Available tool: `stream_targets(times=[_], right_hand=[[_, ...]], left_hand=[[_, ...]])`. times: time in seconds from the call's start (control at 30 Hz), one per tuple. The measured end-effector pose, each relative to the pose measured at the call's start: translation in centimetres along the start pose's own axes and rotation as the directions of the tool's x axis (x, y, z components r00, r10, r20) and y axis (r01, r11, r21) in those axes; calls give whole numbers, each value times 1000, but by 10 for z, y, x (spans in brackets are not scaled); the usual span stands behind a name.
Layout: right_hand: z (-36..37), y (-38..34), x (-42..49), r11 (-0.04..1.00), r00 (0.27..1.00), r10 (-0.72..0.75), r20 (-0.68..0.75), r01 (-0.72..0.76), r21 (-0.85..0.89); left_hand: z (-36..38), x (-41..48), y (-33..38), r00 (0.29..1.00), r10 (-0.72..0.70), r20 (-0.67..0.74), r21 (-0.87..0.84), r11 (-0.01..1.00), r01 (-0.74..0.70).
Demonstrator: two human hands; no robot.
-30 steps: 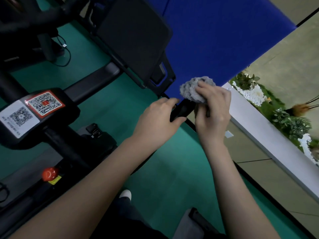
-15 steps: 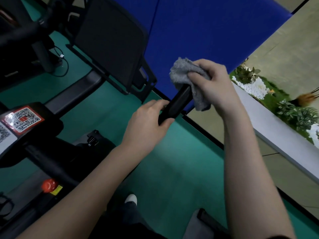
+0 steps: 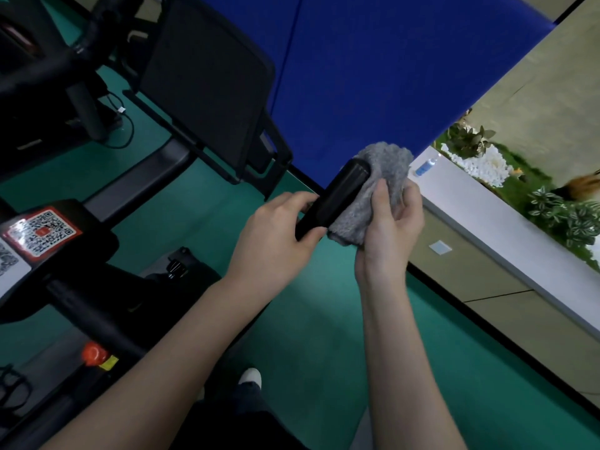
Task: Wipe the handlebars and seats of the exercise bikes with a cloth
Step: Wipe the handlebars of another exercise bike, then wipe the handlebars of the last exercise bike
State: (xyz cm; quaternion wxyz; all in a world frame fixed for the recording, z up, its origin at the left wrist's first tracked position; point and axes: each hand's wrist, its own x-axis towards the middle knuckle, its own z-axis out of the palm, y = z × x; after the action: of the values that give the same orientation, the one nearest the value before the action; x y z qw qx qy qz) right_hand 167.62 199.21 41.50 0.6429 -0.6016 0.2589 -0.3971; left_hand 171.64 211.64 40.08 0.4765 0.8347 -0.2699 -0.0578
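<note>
A black handlebar grip (image 3: 337, 193) of the exercise bike sticks up at the centre of the view. My left hand (image 3: 276, 241) grips its lower part, thumb under it. My right hand (image 3: 389, 235) holds a grey fluffy cloth (image 3: 373, 193) against the right side and underside of the grip, thumb lying on the cloth. The tip of the grip shows bare above the cloth. The bike's black frame (image 3: 65, 287) with QR-code stickers (image 3: 42, 235) lies at the left.
A black screen panel (image 3: 207, 92) on a stand rises at the upper left before a blue wall pad (image 3: 373, 66). A white ledge (image 3: 506, 241) with plants (image 3: 565, 216) and a small blue bottle (image 3: 425, 165) runs along the right. Green floor (image 3: 324, 336) lies below.
My right hand with the cloth has slid from the top of the grip down to its right side, baring the tip. The left hand keeps its hold lower on the grip.
</note>
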Motion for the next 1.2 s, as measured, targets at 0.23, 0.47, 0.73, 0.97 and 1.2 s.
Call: stream_targets(times=[0.23,0.47,0.73,0.97,1.2], right_hand=[[9,15,-33,980,977,-157,-144,136,-142],[13,13,-22,999,987,-36,-154,31,-38],[-17,16,-52,987,989,6,-146,-30,-159],[-61,7,-79,957,978,-25,-207,-36,-287],[-98,14,-99,948,965,45,-257,-123,-295]], left_hand=[[-3,0,0,1000,12,11,-13,1000,-12],[-6,0,-2,998,42,41,-11,999,-42],[-12,-5,-1,982,108,153,100,987,-124],[-13,-28,11,946,281,164,224,923,-313],[6,-43,28,842,430,327,304,796,-524]])
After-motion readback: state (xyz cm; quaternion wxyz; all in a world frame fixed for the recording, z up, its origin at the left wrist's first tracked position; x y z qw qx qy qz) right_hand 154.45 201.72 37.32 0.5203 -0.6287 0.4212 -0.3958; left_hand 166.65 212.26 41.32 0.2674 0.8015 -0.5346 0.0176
